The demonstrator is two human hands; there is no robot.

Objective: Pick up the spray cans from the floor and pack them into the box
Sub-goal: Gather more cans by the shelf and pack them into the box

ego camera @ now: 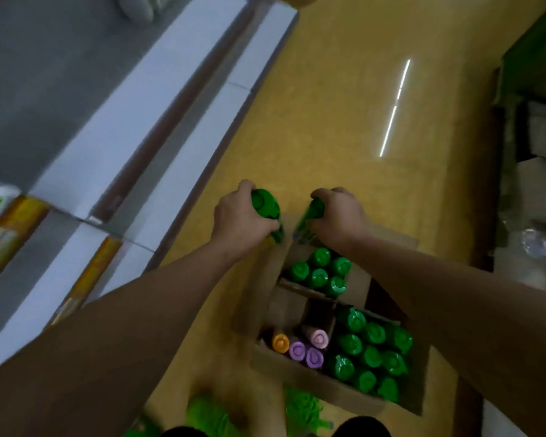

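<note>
Each hand grips a green can by its top: the left hand point(238, 216) holds one can point(267, 212), the right hand point(338, 212) another point(309, 217), both above the far end of the box point(300, 373). Lower them upright, one at a time, into the far compartment beside the green caps point(320, 271), easing off only once seated.

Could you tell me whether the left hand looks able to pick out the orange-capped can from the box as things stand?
Probably not right away: the left hand is already closed around a green spray can. The orange-capped can itself stands uncovered in the cardboard box, so the way is free once that hand is emptied.
</note>
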